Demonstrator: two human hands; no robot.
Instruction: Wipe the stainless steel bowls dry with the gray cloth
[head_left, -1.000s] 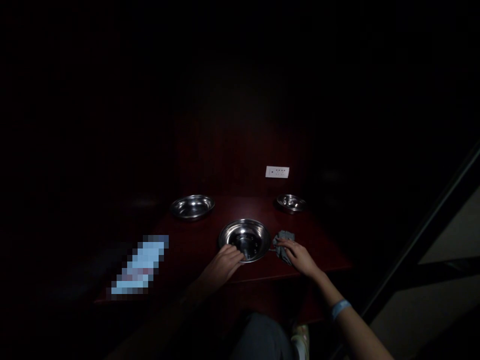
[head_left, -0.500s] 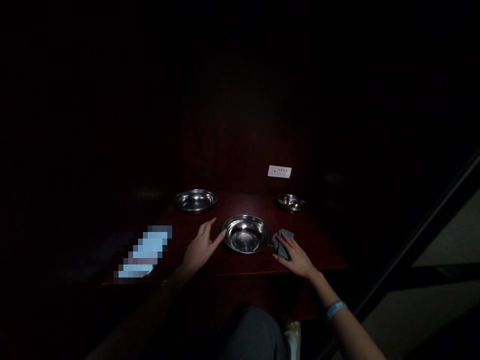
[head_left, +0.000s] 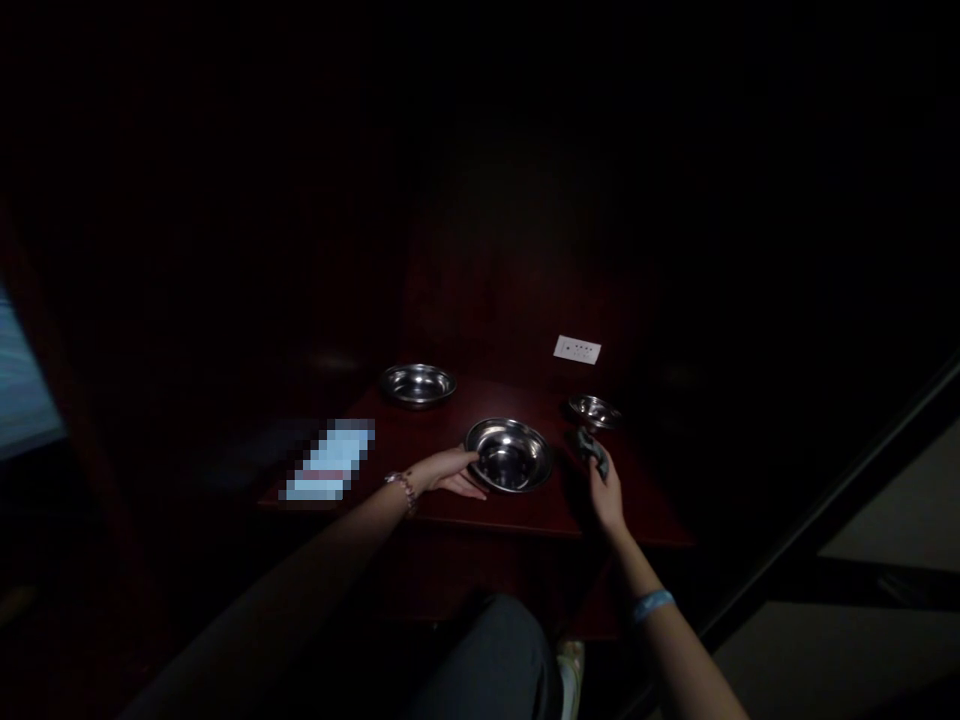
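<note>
A shiny steel bowl point(head_left: 508, 458) is tilted a little near the front of the dark red table point(head_left: 517, 516). My left hand point(head_left: 452, 472) grips its left rim, thumb on the edge and fingers beneath. To the right of the bowl, my right hand point(head_left: 604, 488) is closed on a bunched grey cloth point(head_left: 592, 452), apart from the bowl. Behind that hand lies a smaller steel bowl point(head_left: 594, 411). Another steel bowl point(head_left: 418, 385) rests at the back left of the table.
A bright, pixelated rectangular object point(head_left: 330, 462) lies at the table's left side. On the back wall is a white socket plate point(head_left: 577, 349). My knee point(head_left: 487, 660) is below the front edge, and a dark slanting frame point(head_left: 825, 490) stands at the right.
My left hand has moved onto the middle bowl's rim and tilted it. My right hand has lifted the cloth, which lay under its fingers on the table. The view has shifted somewhat left.
</note>
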